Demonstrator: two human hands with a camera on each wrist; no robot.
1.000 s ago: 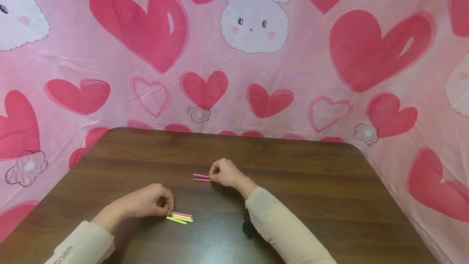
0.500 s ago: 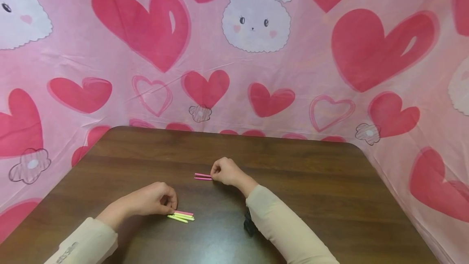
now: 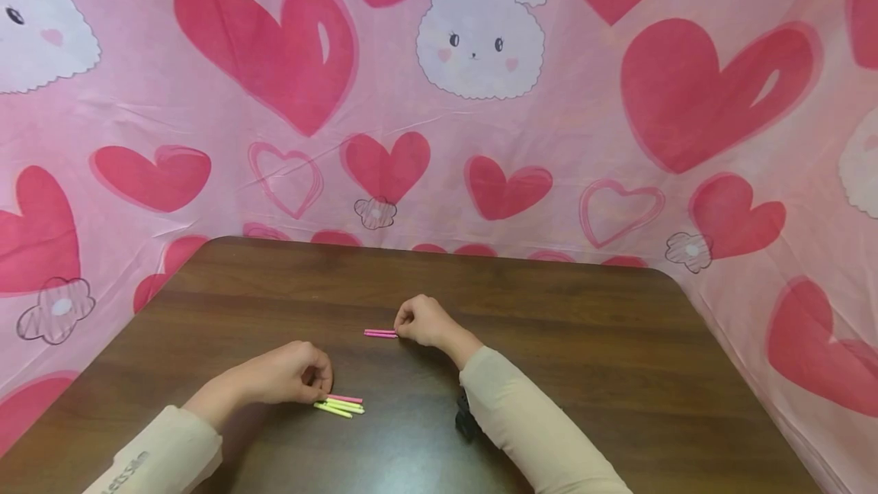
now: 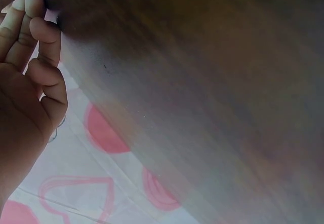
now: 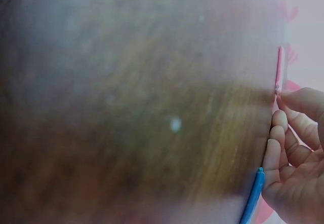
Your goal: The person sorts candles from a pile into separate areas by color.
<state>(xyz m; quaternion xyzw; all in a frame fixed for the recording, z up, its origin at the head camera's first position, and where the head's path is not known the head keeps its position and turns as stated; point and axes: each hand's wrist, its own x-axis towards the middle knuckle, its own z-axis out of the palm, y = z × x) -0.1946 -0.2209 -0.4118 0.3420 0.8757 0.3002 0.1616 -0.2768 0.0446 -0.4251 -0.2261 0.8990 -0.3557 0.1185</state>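
In the head view my left hand [image 3: 284, 373] is at the near side, thumb and fingertips pinching the left end of a thin pink stick [image 3: 346, 399]. Several yellow sticks [image 3: 334, 408] lie beside it on the table. Farther back, my right hand [image 3: 424, 321] pinches the end of one of two thin pink sticks [image 3: 379, 334], which lie side by side, their right ends hidden by the fingers. The right wrist view has one pink stick [image 5: 279, 69] at the thumb tip and a blue stick [image 5: 252, 197], with a small nub at its end, below the curled fingers.
The brown wooden table [image 3: 583, 334] has rounded far corners. Behind it hangs a pink cloth [image 3: 521, 124] printed with hearts and rabbits. A small black object [image 3: 466, 419] shows under the right sleeve [image 3: 535, 425].
The two pink sticks at my right hand have come closer together, the far one shifting toward the near one. My left hand stays at its sticks; the view has shifted slightly.
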